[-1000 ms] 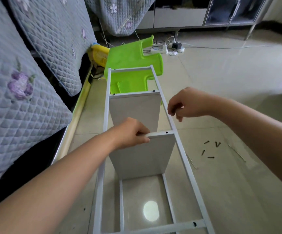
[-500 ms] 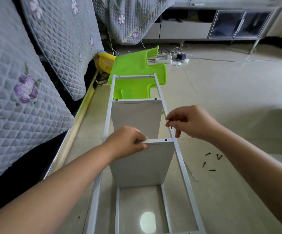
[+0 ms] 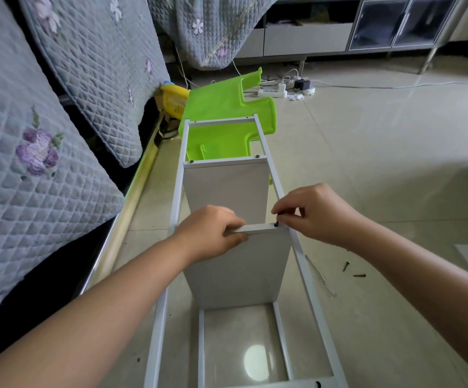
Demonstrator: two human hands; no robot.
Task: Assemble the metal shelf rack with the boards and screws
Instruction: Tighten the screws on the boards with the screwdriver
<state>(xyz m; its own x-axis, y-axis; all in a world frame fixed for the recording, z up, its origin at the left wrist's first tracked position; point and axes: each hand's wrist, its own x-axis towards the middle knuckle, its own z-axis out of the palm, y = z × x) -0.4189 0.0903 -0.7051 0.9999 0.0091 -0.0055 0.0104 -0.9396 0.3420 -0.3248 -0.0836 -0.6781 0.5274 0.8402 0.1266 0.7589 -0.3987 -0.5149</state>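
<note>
A white metal shelf rack (image 3: 307, 266) lies on its side on the tiled floor, running away from me. Two white boards stand inside it: a far board (image 3: 227, 183) with dark screws at both top corners, and a near board (image 3: 238, 270). My left hand (image 3: 210, 233) grips the near board's top edge. My right hand (image 3: 315, 212) pinches a dark screw (image 3: 276, 224) that stands at the board's right top corner, where it meets the rack's right rail. Loose dark screws (image 3: 353, 271) lie on the floor to the right.
A bright green plastic piece (image 3: 227, 107) lies behind the rack's far end, next to a yellow basket (image 3: 175, 100). A quilted sofa cover (image 3: 31, 135) borders the left. A power strip with cables (image 3: 273, 92) and a low cabinet (image 3: 367, 32) are at the back.
My right hand came down from the right rail with the screw and set it at the near board's right corner. The left hand kept its grip on the board's edge.
</note>
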